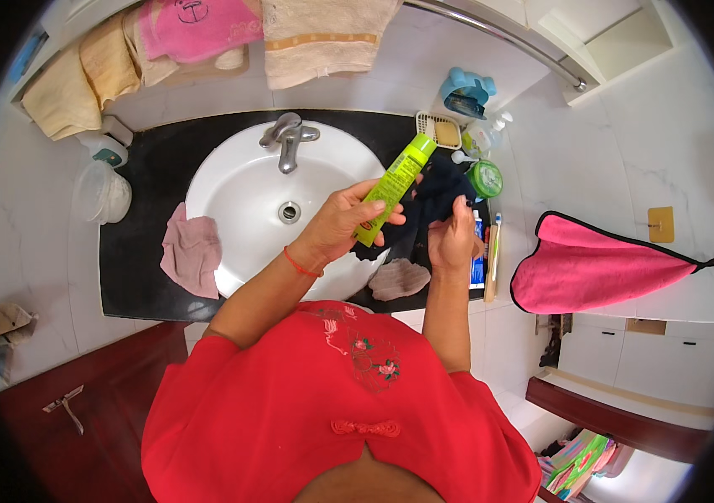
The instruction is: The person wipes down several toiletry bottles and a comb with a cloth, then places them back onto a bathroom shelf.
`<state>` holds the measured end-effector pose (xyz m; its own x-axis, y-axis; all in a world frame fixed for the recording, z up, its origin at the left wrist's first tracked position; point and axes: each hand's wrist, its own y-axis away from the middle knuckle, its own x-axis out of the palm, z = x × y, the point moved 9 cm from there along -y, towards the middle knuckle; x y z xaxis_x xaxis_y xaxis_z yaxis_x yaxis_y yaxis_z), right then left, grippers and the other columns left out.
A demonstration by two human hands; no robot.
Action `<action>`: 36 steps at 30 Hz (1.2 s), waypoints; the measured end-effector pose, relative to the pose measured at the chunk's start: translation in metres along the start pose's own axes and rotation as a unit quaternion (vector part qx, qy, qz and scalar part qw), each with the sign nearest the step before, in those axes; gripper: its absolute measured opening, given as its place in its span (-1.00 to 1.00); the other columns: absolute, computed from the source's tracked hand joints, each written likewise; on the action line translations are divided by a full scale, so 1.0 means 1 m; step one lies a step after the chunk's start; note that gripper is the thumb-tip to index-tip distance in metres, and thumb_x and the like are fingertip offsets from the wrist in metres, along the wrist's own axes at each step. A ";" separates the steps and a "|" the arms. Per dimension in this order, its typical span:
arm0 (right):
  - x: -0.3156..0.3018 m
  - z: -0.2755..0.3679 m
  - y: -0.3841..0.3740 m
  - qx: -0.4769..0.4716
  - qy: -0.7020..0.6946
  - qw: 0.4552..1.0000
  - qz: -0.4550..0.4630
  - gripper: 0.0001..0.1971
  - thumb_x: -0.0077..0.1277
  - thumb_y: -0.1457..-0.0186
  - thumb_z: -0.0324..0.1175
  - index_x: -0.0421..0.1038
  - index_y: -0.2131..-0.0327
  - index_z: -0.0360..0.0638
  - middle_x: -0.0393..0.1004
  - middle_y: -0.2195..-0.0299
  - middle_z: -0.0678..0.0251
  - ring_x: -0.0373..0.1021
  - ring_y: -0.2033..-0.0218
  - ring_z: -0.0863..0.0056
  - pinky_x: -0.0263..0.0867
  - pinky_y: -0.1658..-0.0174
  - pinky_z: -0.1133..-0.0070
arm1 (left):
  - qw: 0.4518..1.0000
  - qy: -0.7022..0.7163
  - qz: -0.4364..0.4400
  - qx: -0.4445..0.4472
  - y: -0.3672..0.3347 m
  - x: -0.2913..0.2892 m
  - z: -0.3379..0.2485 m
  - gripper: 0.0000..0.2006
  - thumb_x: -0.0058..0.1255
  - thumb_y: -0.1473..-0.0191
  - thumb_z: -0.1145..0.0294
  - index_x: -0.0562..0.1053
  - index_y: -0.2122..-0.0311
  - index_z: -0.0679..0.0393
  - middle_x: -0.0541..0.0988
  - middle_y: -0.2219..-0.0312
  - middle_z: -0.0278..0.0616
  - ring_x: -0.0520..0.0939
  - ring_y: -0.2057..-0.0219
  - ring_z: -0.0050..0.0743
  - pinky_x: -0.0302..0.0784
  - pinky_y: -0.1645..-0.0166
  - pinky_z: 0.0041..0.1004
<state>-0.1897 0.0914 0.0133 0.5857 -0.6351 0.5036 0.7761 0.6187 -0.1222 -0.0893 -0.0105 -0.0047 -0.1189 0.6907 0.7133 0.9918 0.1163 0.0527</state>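
The left hand [347,220] holds a lime-green tube [396,189] aslant, above the right side of a white sink [227,180] and the dark cloth [436,197] beside it. Its fingers are clamped round the lower part of the tube, with the thumb across the front, and the capped end points up and to the right, toward a soap dish [425,123] with a yellowish bar of soap [447,134].

The right hand [453,239] is raised near the dark cloth, apart from the tube; its fingers are bent, and I cannot tell whether they pinch anything.

A chrome tap [288,138] stands at the back of the sink. A dusty-pink cloth [191,251] drapes over the left rim onto the black table [140,243], while a greyish-brown cloth [399,279] lies at the front, right of the sink. Past the right hand are a green-lidded jar [484,179] and a blue-and-white tube [477,256]
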 end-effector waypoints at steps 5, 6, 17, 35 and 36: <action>0.004 0.004 0.004 0.033 0.072 0.995 -0.063 -0.57 -0.34 -0.25 -0.11 0.31 0.07 -0.26 0.46 0.25 0.29 0.39 0.31 0.60 0.30 0.31 0.73 | 0.999 -0.013 0.004 0.033 -0.005 0.001 0.003 -0.49 -0.01 -0.05 0.35 0.21 -0.11 0.25 0.39 0.01 -0.12 0.55 0.17 -0.39 0.51 0.44 -0.52; -0.006 0.001 0.004 0.044 0.075 0.992 -0.092 -0.59 -0.35 -0.25 -0.11 0.30 0.07 -0.25 0.44 0.24 0.31 0.38 0.28 0.60 0.29 0.28 0.71 | 1.000 -0.014 -0.002 0.024 -0.006 -0.003 0.008 -0.49 -0.02 -0.05 0.36 0.21 -0.11 0.25 0.41 0.04 -0.14 0.55 0.16 -0.36 0.50 0.44 -0.51; 0.000 0.044 -0.026 0.041 0.083 0.996 -0.003 -0.46 -0.49 -0.26 -0.03 0.21 -0.02 -0.31 0.37 0.10 0.20 0.36 0.11 0.40 0.30 0.07 0.49 | 0.994 0.091 0.058 -0.027 -0.008 0.005 0.004 -0.53 -0.04 -0.06 0.37 0.22 -0.07 0.30 0.46 0.20 -0.17 0.59 0.28 -0.31 0.47 0.50 -0.51; -0.087 -0.103 0.018 0.172 -0.084 0.968 -0.160 -0.50 -0.41 -0.21 0.04 0.30 0.07 -0.16 0.41 0.11 0.25 0.35 0.10 0.31 0.15 -0.11 0.45 | 0.993 -0.061 -0.097 0.006 -0.020 -0.036 -0.013 -0.61 0.02 -0.03 0.33 0.35 0.04 0.28 0.49 0.36 -0.23 0.55 0.48 -0.50 0.44 0.56 -0.56; -0.072 -0.094 0.022 0.188 -0.188 0.958 -0.110 -0.39 -0.51 -0.19 0.15 0.38 0.13 -0.15 0.42 0.12 0.24 0.32 0.06 0.28 0.02 -0.18 0.36 | 0.994 -0.059 -0.092 0.010 -0.020 -0.035 -0.016 -0.61 0.02 -0.03 0.34 0.35 0.03 0.28 0.49 0.36 -0.23 0.55 0.48 -0.50 0.44 0.56 -0.56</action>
<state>-0.1924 0.1073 -0.1055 0.2376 -0.6017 0.7625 0.6900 0.6571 0.3035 -0.1043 -0.0483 -0.0191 -0.3044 0.7353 0.6056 0.9517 0.2619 0.1604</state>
